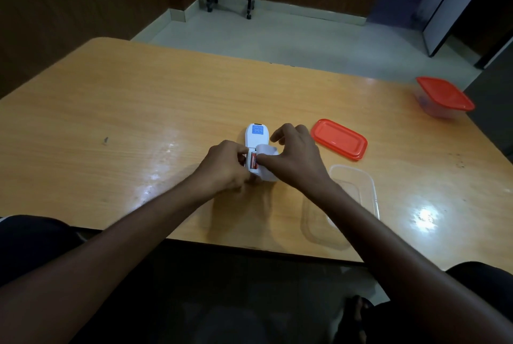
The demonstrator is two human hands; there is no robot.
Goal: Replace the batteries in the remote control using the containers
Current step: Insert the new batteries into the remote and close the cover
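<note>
Remote control [256,138] lies face down in the middle of the table [138,110], toward its near edge. Its battery slot shows a red battery [253,162]. Left hand [224,167] curls around the remote's near end. Right hand [295,157] pinches the white cover [266,150]. An open clear container [344,205] sits by the near edge, its red lid [339,139] just behind it. A closed container [444,98] sits at the far right corner.

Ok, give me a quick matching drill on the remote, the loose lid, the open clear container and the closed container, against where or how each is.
Things:
1. remote
2. loose red lid
3. open clear container
4. closed container

Places or states:
A. far right table edge, lid on
B. flat on table, right of the remote
C. between both hands, battery showing
D. near table edge, lidless

Pairs: 1-C, 2-B, 3-D, 4-A
</note>
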